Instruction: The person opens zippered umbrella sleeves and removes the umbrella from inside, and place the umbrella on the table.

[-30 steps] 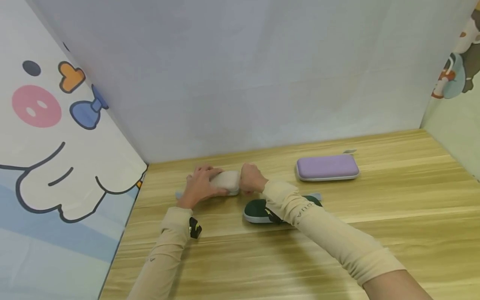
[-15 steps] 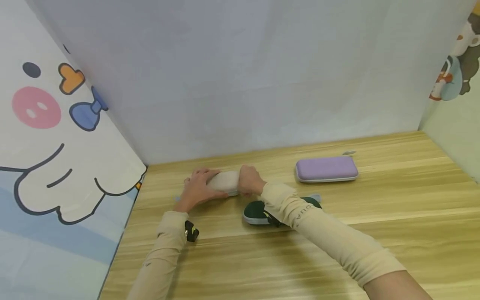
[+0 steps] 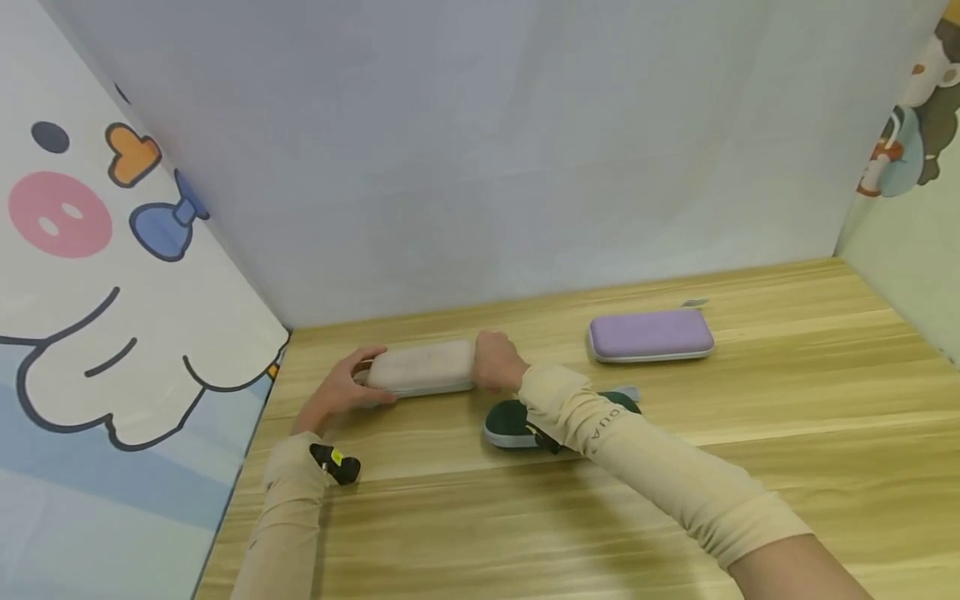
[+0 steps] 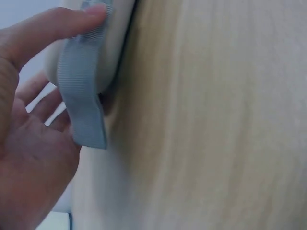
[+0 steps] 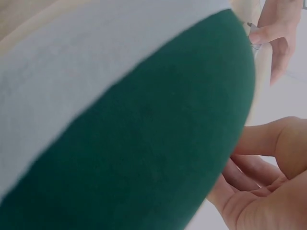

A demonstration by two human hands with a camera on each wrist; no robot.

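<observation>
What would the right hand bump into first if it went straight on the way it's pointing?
Most likely the pale case: the right hand is right at its end, maybe touching already, but its fingertips are hidden.

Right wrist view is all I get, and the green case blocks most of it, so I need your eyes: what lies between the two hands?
Observer: In the head view, a pale beige case spans from the left hand to the right hand.
Operator: Is there another case out of my sight?
Observer: Yes, a purple case lies to the right, farther back than the green case.
Operator: And what shows at the left hand's end of the beige one?
Observer: The left wrist view shows a grey strap whose loose end extends past the case.
</observation>
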